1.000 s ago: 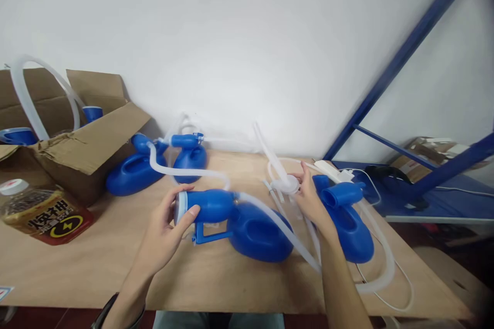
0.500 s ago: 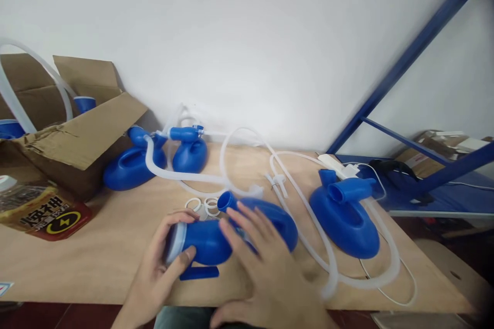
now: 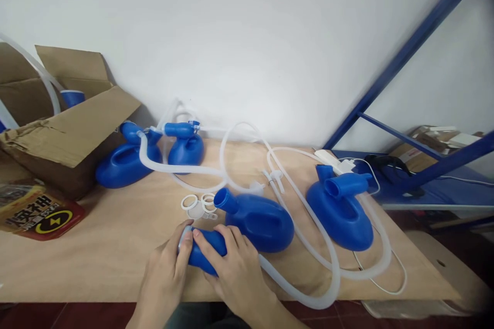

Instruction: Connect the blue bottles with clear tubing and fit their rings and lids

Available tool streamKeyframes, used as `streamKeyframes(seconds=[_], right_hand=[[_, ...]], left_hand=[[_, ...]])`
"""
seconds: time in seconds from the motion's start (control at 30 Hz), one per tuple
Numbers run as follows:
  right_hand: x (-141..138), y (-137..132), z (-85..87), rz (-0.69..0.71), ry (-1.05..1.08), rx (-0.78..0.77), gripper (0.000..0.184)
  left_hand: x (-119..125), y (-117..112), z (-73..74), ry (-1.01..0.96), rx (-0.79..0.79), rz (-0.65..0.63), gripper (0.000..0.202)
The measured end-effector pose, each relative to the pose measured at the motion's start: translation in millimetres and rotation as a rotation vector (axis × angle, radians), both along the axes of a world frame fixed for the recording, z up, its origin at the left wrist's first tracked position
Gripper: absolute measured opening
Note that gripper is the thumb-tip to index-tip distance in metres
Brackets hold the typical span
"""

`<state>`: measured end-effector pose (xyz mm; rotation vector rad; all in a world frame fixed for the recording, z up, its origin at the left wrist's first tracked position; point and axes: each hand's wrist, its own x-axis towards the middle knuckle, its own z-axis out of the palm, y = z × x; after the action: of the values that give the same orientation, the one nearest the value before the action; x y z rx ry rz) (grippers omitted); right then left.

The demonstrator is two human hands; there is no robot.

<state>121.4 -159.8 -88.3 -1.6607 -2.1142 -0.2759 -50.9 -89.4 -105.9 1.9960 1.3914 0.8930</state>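
A blue plastic urinal funnel (image 3: 207, 251) with a whitish ring (image 3: 187, 234) round its left end lies sideways between my hands, over the table's front part. My left hand (image 3: 166, 263) is closed round the ringed end, thumb on top. From the right, my right hand (image 3: 238, 267) grips the blue body, its index finger reaching toward the ring. Just behind stands a blue urinal bottle (image 3: 264, 222) with an open, slanted neck. Several white rings and a clear disc (image 3: 196, 209) lie beyond my left hand. The funnel's underside is hidden.
On the right stands another blue bottle (image 3: 339, 216) with a funnel on it; two more stand by the wall. Clear hoses (image 3: 334, 267) loop over the table. At left are an open carton (image 3: 73, 128) and a drink bottle (image 3: 42, 216). A blue metal frame (image 3: 405, 56) rises at right.
My right hand, spread above the funnel before, has come down and now grips it. The funnel sits slightly nearer the front edge. The view has shifted a little.
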Motion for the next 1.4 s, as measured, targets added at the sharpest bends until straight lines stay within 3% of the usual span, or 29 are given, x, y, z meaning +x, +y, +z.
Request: streamKeyframes(seconds=[0.17,0.4,0.53,0.67,0.77,0.9,1.03,1.1,1.2,1.3,1.4], right_hand=[[2,10,-15.4,-0.02,-0.024,0.002,0.076],[13,10,-8.3,-0.075,0.108,0.03,0.076],[19,12,-7.8,-0.131,0.214,-0.015,0.079],[26,13,-8.6,-0.255,0.301,-0.038,0.081],[28,9,-5.6,-0.266,0.326,-0.067,0.081],[24,9,2.1,-0.261,0.346,-0.211,0.082],[21,15,10.4,-0.187,0.4,-0.348,0.078],[23,16,15.4,-0.112,0.426,-0.393,0.077],[32,13,26.1,-0.008,0.439,-0.467,0.08],[47,9,39.0,0.076,0.483,-0.523,0.08],[57,7,47.6,0.025,0.565,-0.428,0.079]], left_hand=[[9,20,-11.7,-0.102,-0.212,-0.023,0.053],[9,58,-17.8,-0.349,-0.4,-0.003,0.058],[6,75,-26.6,-0.299,-0.369,0.007,0.055],[6,90,-39.1,-0.187,-0.231,0.146,0.044],[8,91,-42.4,-0.148,-0.132,0.148,0.041],[9,71,-30.5,-0.157,-0.044,0.122,0.043],[7,44,-7.0,-0.323,-0.16,-0.243,0.044],[3,35,1.8,-0.358,-0.196,-0.347,0.044],[-8,34,5.6,-0.35,-0.306,-0.394,0.048],[-20,44,3.3,-0.472,-0.461,-0.367,0.056],[-19,59,2.1,-0.439,-0.366,-0.267,0.055]])
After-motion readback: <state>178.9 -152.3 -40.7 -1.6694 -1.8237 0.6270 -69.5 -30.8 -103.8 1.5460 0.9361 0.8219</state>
